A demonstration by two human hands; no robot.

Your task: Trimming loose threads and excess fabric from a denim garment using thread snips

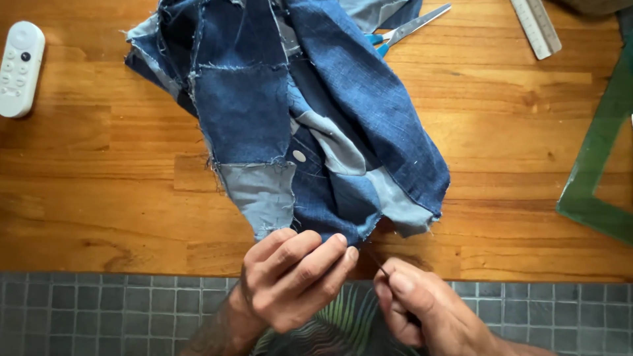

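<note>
A patchwork piece of denim (290,112), sewn from dark blue, mid blue and pale grey-blue patches with frayed edges, lies spread on the wooden table (99,191). My left hand (293,277) pinches the near lower edge of the denim at the table's front edge. My right hand (422,313) sits just to the right, thumb and fingers closed on a thin dark needle or thread end that points toward the fabric.
A white remote control (20,69) lies at the far left. Blue-handled scissors (412,26) peek out behind the denim. A ruler (537,26) sits at the top right, a green cutting frame (597,165) at the right edge. Grey tiled floor (99,310) lies below.
</note>
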